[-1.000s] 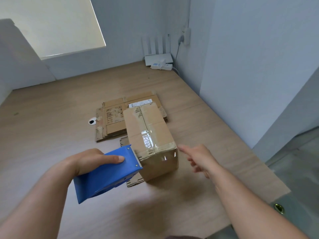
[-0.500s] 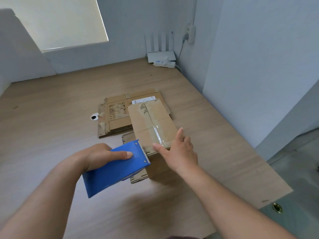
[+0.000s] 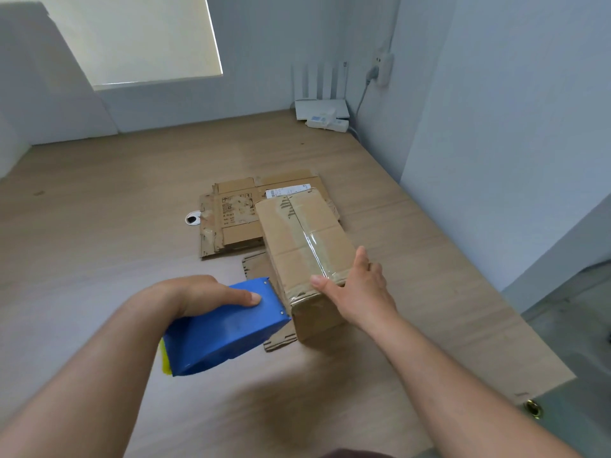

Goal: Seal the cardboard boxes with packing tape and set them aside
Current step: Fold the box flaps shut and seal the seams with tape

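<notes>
- Head view, box (image 3: 307,239): closed, lying lengthwise in the middle of the table (image 3: 99,226), partly on top of flat cardboard (image 3: 231,219).
- Tape (image 3: 312,249): shiny clear strip along the top seam and down over the near end.
- Right hand (image 3: 360,289): spread flat on the near top edge of the box, thumb laid across the tape, fingers straight along the right edge, gripping nothing.
- Left hand (image 3: 198,294): curled round the blue dispenser (image 3: 224,328), thumb pressed on its side.
- Dispenser: tilted, front edge just beside the near left corner of the box; cannot tell whether touching.
- Router (image 3: 320,107): in the far corner against the wall, well apart from the box.
</notes>
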Demonstrator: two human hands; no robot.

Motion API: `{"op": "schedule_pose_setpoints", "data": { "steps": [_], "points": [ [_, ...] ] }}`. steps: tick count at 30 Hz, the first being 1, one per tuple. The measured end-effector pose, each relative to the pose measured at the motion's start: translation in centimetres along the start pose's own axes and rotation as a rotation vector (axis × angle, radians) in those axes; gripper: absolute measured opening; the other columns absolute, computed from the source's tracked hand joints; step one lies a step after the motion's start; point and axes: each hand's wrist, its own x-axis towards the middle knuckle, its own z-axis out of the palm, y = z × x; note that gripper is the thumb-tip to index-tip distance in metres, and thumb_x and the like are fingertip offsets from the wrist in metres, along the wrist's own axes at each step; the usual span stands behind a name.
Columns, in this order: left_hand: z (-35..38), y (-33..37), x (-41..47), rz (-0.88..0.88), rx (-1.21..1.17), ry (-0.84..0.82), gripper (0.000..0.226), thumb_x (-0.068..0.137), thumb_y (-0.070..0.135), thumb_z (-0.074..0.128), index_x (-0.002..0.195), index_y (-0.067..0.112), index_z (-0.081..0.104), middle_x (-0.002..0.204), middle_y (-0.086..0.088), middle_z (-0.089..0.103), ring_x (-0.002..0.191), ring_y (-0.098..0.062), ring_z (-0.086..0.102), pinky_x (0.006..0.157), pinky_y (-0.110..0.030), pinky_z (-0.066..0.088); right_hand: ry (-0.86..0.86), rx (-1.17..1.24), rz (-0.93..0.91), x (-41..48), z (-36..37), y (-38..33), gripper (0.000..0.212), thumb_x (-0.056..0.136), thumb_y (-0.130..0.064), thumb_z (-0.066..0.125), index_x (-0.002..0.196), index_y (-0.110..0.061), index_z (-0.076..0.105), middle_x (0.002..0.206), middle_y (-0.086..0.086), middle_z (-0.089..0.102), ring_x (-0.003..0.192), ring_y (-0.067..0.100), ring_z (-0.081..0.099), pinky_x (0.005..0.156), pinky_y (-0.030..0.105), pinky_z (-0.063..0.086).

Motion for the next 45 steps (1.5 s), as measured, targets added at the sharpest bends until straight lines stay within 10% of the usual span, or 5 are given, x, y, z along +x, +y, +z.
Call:
{"op": "schedule_pose_setpoints", "data": {
  "steps": [8, 22, 29, 38, 45],
  "points": [
    [2.5, -0.7, 2.1, -0.102, 0.748, 0.411, 0.03, 0.088, 0.052, 0.051, 0.098, 0.026, 0.059, 0.092, 0.007, 0.06, 0.08, -0.014, 0.054, 0.071, -0.026, 0.043, 0.01, -0.007, 0.015, 0.3, -0.1, 0.1, 0.112, 0.077, -0.072, 0.056, 0.152, -0.013, -0.003, 0.153, 0.016, 0.02, 0.14, 0.031, 0.026, 0.109, 0.047, 0.033],
    [9.6, -5.9, 3.8, -0.139, 0.422, 0.526, 0.065, 0.096, 0.058, 0.023, 0.15, 0.024, 0.012, 0.14, -0.004, 0.047, 0.126, -0.023, 0.047, 0.098, -0.041, 0.037, -0.008, -0.062, -0.018, 0.1, -0.5, 0.4, 0.101, 0.083, -0.076, 0.034, 0.152, -0.012, -0.004, 0.153, 0.016, 0.024, 0.139, 0.032, 0.029, 0.107, 0.048, 0.032],
    [12.8, 6.1, 1.0, 0.391, -0.558, 0.54, 0.075, 0.099, 0.05, 0.035, 0.154, 0.012, 0.001, 0.16, -0.006, 0.014, 0.147, -0.022, 0.015, 0.119, -0.04, 0.017, 0.0, -0.169, -0.003, 0.2, -1.0, 0.1, 0.103, 0.079, -0.082, 0.033, 0.149, -0.008, 0.015, 0.144, 0.014, 0.04, 0.132, 0.031, 0.04, 0.103, 0.048, 0.036],
    [13.5, 7.3, 2.2, 0.375, -0.686, 0.518, 0.065, 0.103, 0.036, 0.03, 0.153, 0.021, -0.008, 0.161, -0.002, 0.014, 0.146, -0.021, 0.017, 0.119, -0.04, 0.017, 0.009, 0.094, -0.184, 2.7, -2.7, 3.1, 0.022, 0.097, -0.035, 0.041, 0.098, -0.018, 0.055, 0.1, 0.005, 0.064, 0.1, 0.031, 0.057, 0.082, 0.036, 0.044],
    [11.1, 4.8, 1.1, 0.428, -0.339, 0.586, 0.076, 0.089, 0.061, 0.044, 0.152, 0.034, 0.012, 0.15, 0.003, 0.038, 0.135, -0.018, 0.04, 0.107, -0.035, 0.036, -0.051, -0.428, -0.476, 3.5, -5.8, 3.6, 0.093, 0.074, -0.084, 0.037, 0.15, -0.033, 0.018, 0.142, 0.001, 0.046, 0.127, 0.024, 0.046, 0.097, 0.039, 0.04]
  ]
}}
